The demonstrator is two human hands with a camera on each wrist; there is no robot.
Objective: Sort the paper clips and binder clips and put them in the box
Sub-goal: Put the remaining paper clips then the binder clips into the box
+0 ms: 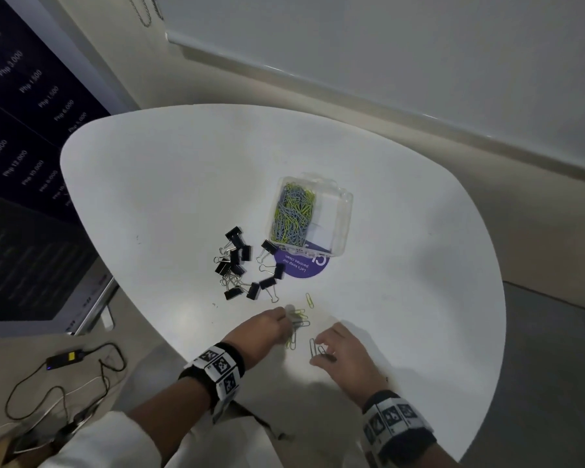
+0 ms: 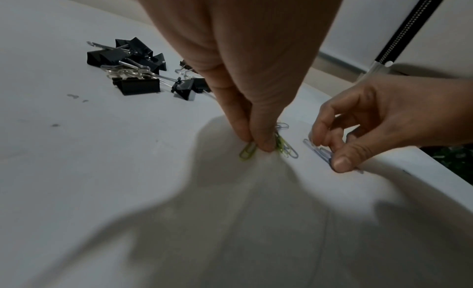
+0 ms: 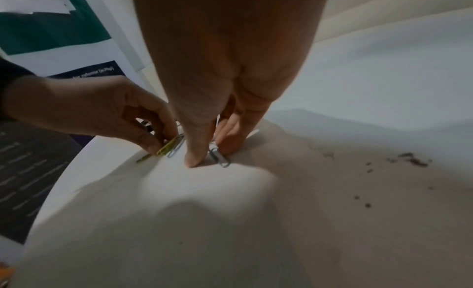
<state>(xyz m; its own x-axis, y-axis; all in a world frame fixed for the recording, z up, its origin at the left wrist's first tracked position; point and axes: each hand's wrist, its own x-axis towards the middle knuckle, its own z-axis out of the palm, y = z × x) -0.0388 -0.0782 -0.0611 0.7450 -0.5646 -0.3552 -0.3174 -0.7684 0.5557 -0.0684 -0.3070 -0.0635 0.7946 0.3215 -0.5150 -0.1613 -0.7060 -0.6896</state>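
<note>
Paper clips (image 1: 297, 324) lie loose near the tabletop's (image 1: 149, 184) front edge; the left hand (image 1: 267, 327) pinches a green-and-grey bunch, the right hand (image 1: 343, 347) pinches grey ones; each grip is closed on clips; binder clips (image 1: 237, 265) wait in a heap beside the clear box (image 1: 341, 214), already part-filled; thin wire could slip from either pinch, or tangled clips drag along and scatter.

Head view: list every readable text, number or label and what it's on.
"Php 3,000", "Php 12,000", "Php 10,000" and more Php amounts: white on the dark board at left; several rows too blurred to read.
"Let's keep our pantries clean.": upside down on the purple round sticker on the table, partly under the clear box.
Large white letters on the sticker: cut off, unreadable.
Wristband markers: patterns, no text.
</note>
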